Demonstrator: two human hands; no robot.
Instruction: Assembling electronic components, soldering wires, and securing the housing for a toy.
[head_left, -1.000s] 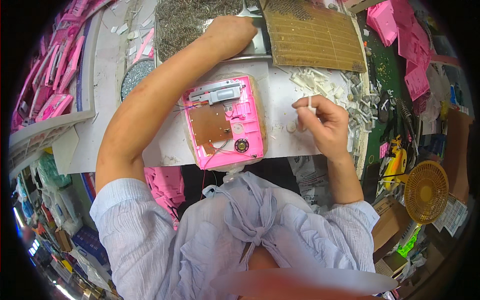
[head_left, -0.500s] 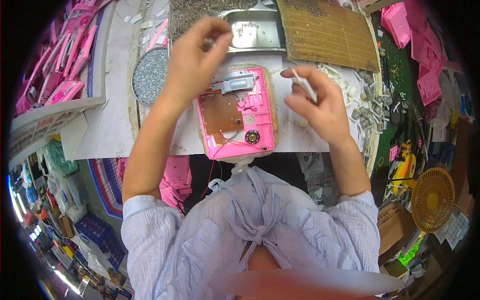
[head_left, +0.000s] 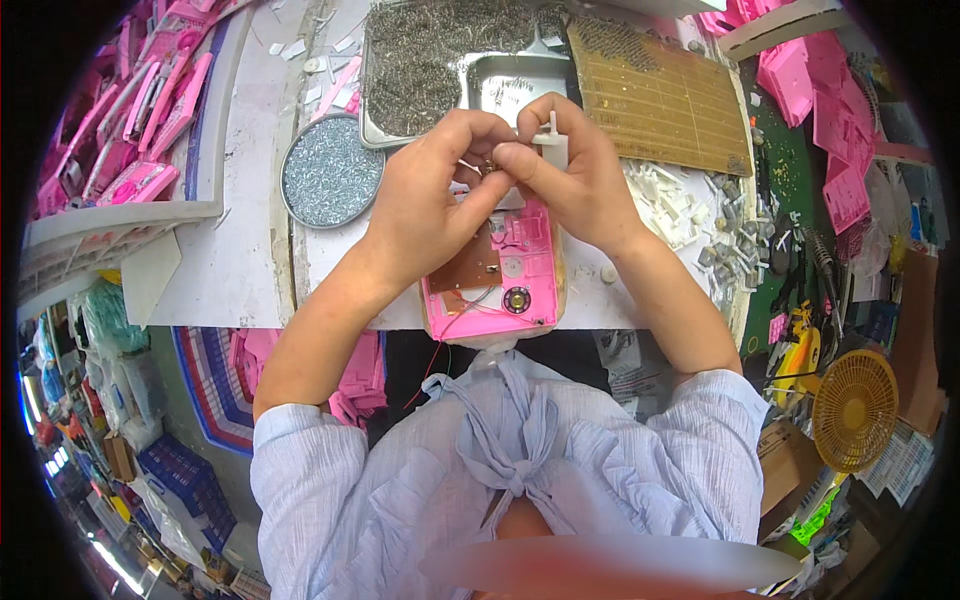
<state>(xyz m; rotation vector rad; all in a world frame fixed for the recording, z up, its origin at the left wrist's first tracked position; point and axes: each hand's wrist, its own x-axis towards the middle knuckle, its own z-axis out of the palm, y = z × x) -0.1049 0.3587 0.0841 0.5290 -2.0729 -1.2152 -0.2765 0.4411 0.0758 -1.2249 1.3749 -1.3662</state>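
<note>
My left hand [head_left: 432, 190] and my right hand [head_left: 580, 185] meet with closed fingertips above the far part of a pink plastic housing [head_left: 535, 245]. A small white plastic part [head_left: 548, 138] with a thin upright pin is in my right fingers. Tiny dark metallic bits [head_left: 490, 168] show at my left fingertips, too small to name. Inside the housing are a brown board [head_left: 465, 268], a round black-rimmed speaker [head_left: 517, 300] and thin wires. The housing rests on a padded, light-coloured base. My hands hide its far part.
Beyond my hands lies a metal tray [head_left: 376, 138] of small dark metal pieces. Left of it stands a round dish [head_left: 330, 118] of silvery pieces. A brown ribbed board [head_left: 665, 95] lies far right, near loose white parts [head_left: 665, 205] and grey metal blocks [head_left: 735, 230].
My left hand has come down from beside the metal tray to meet my right hand. The right hand has moved left with the white part. The view has shifted slightly.
</note>
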